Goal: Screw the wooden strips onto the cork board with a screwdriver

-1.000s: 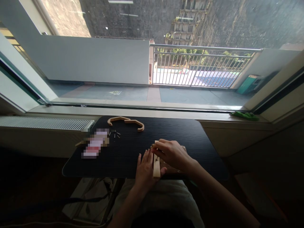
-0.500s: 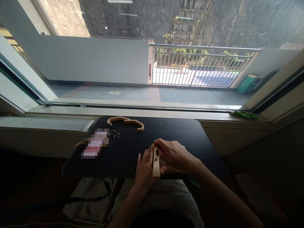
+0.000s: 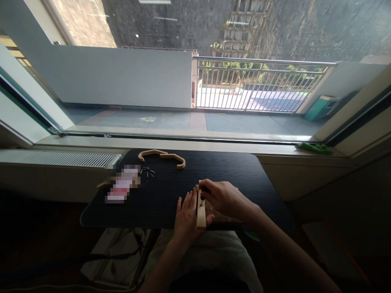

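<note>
My left hand [image 3: 187,215] lies on the black table [image 3: 159,199], fingers stretched out against the left side of a pale wooden bar [image 3: 200,212] that stands on edge, thumb under its near end. My right hand [image 3: 224,198] is closed in a pinch at the bar's far end, gripping a small dark tool or screw that I cannot name. A brown wooden piece [image 3: 217,215] lies under my right wrist, mostly hidden.
A curved wooden piece [image 3: 161,156] lies at the table's far edge. Several small dark screws [image 3: 148,172] sit near a blurred pink and white packet [image 3: 122,186]. A radiator grille [image 3: 58,158] runs left; a green cloth [image 3: 314,148] rests on the window sill.
My right hand's fingers have shifted slightly at the top of the bar, showing a small dark item in the pinch. My left hand has stayed in place.
</note>
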`<state>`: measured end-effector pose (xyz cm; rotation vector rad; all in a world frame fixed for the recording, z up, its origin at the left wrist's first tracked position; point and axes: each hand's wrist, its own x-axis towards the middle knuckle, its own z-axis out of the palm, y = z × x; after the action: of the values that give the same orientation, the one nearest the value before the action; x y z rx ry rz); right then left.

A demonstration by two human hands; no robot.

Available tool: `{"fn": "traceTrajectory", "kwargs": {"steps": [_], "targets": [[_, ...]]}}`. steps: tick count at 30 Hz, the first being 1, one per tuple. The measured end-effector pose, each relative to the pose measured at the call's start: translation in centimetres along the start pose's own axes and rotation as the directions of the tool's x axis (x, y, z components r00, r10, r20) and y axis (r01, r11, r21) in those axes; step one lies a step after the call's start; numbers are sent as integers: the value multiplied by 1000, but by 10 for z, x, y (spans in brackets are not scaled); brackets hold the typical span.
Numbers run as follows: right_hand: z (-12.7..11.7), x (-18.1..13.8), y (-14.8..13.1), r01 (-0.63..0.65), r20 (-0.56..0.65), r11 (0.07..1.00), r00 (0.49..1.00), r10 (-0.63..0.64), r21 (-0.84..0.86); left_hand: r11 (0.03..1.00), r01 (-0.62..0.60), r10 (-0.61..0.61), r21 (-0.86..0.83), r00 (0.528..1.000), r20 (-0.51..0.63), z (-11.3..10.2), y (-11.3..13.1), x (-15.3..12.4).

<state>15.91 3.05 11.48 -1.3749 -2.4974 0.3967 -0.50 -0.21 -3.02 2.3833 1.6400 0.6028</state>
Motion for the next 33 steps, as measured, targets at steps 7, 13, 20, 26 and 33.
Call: {"fn": "traceTrajectory", "kwargs": {"steps": [7, 13, 20, 26, 33], "targets": [[2, 2, 3, 92, -47, 995, 995, -90, 31, 1000, -2, 2, 10, 1000, -18, 1, 0, 0], [4, 2, 7, 123, -86, 991, 989, -118, 57, 1000, -6, 5, -8, 1000, -23, 0, 0, 0], [5, 3, 7, 115, -95, 993, 989, -114, 5, 1000, -8, 7, -14, 999, -36, 1, -1, -1], [5, 4, 6, 96, -86, 994, 991, -99, -43, 1000, -3, 2, -21, 999, -41, 3, -2, -1], [5, 5, 7, 88, -93, 993, 991, -95, -73, 999, 8, -9, -38, 1000, -24, 0, 1, 0]]}}
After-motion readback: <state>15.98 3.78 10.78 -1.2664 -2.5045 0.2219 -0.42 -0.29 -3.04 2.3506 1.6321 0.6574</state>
